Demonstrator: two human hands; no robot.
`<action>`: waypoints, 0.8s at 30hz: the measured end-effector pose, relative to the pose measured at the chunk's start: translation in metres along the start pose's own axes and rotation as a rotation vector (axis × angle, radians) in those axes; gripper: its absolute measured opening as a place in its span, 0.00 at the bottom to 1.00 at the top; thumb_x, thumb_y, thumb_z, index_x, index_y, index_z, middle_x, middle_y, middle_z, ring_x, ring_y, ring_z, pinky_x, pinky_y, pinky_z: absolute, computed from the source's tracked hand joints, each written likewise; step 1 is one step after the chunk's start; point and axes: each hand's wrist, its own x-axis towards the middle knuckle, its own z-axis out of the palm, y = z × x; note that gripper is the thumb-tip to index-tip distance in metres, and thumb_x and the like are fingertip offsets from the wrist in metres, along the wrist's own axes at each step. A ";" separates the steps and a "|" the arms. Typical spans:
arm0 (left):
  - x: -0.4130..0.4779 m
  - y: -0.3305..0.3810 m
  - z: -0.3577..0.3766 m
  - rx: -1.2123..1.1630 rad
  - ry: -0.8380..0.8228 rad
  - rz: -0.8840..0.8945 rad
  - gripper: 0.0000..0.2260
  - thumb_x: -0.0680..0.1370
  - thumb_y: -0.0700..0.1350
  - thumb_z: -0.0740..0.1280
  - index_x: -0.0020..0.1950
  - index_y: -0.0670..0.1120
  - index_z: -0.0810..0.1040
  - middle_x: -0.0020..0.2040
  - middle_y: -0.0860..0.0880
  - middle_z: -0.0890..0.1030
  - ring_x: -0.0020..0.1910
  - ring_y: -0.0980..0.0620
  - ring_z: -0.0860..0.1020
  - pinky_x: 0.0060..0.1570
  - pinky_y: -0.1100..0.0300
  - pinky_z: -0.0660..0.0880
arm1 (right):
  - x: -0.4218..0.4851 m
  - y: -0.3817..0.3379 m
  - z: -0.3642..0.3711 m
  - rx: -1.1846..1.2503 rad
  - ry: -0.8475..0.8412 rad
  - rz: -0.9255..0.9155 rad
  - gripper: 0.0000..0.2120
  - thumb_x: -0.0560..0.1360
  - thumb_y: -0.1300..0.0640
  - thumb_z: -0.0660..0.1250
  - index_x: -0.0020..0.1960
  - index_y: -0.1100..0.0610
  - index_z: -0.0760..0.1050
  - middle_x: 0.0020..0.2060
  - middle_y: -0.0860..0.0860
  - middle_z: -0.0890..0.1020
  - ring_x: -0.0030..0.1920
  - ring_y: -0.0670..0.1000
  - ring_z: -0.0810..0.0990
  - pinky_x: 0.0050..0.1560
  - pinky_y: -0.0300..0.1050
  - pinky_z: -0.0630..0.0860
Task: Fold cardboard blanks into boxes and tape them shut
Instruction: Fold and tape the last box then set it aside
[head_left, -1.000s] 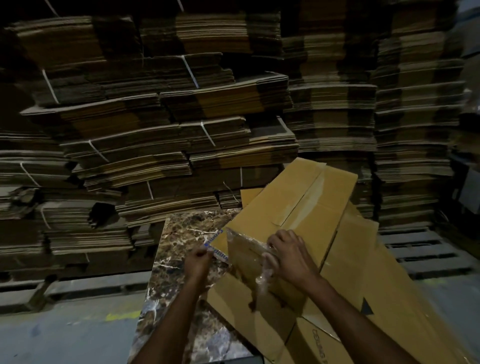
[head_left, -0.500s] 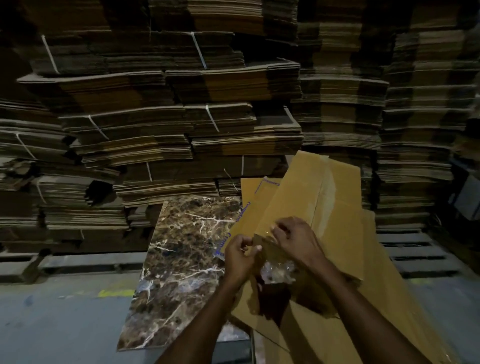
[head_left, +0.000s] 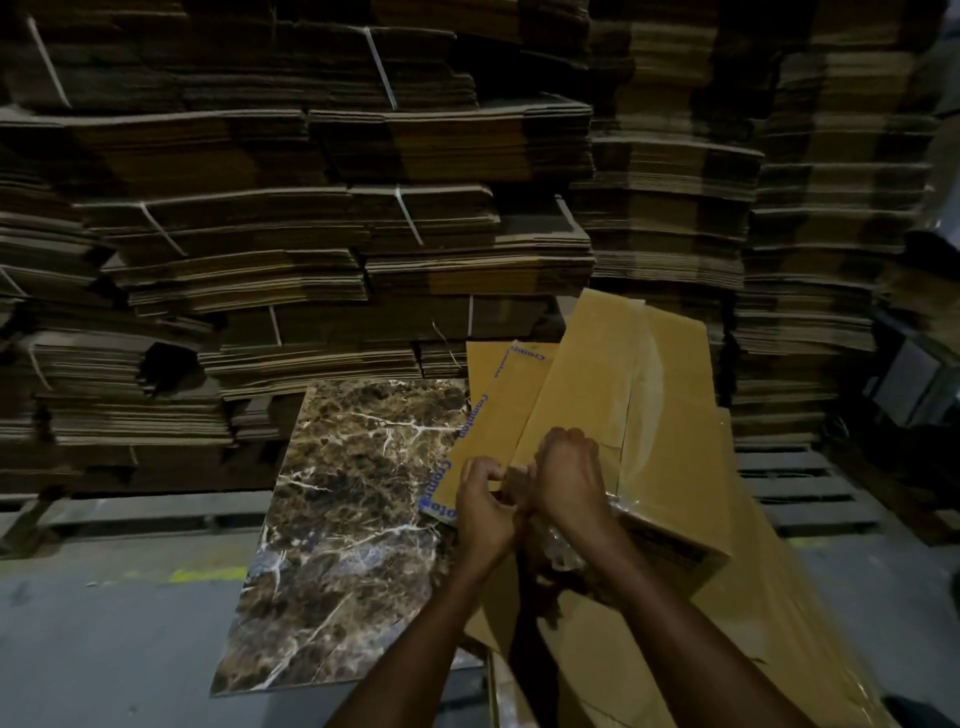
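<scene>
— Left hand (head_left: 485, 506): how does it sit?
— Fingers curled, pinching the box (head_left: 623, 415) at its near corner. The right hand (head_left: 569, 478) is just beside it, touching, knuckles up over the same corner. Its fingertips are hidden, so I cannot tell what it grips.
— And the tape?
— Clear tape (head_left: 561, 545) is crumpled just under the right wrist. A glossy strip runs away from the hands along the box's seam.
— Edges?
— The box's left edge, printed in blue, lies over the right edge of the slab (head_left: 353, 493), just left of the left hand. Right of the right hand, the box rests tilted on flat blanks (head_left: 769, 597).
— Room to move?
— Left of the hands there is bare slab, then floor (head_left: 104, 623). Ahead of them, strapped stacks (head_left: 311, 234) form a wall. Further right lies a pallet (head_left: 800, 488).
</scene>
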 end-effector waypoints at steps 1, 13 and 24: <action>0.001 -0.002 -0.002 0.021 -0.024 -0.021 0.19 0.67 0.57 0.73 0.48 0.48 0.72 0.50 0.55 0.75 0.50 0.55 0.75 0.45 0.47 0.79 | 0.002 0.004 -0.002 -0.047 -0.014 -0.007 0.14 0.76 0.53 0.72 0.56 0.60 0.75 0.53 0.56 0.77 0.55 0.57 0.76 0.49 0.48 0.72; 0.008 0.002 0.001 0.046 -0.232 0.176 0.33 0.70 0.37 0.76 0.74 0.50 0.72 0.73 0.54 0.71 0.71 0.55 0.71 0.66 0.58 0.72 | 0.015 0.002 -0.004 -0.048 -0.247 0.114 0.11 0.76 0.58 0.73 0.55 0.62 0.78 0.53 0.58 0.80 0.54 0.59 0.81 0.45 0.46 0.76; 0.012 0.009 0.006 0.045 -0.127 0.122 0.14 0.80 0.50 0.69 0.65 0.52 0.80 0.58 0.54 0.79 0.56 0.59 0.79 0.53 0.62 0.77 | 0.012 -0.008 0.007 0.004 -0.106 0.209 0.12 0.75 0.47 0.73 0.44 0.56 0.78 0.42 0.52 0.82 0.47 0.55 0.82 0.50 0.48 0.78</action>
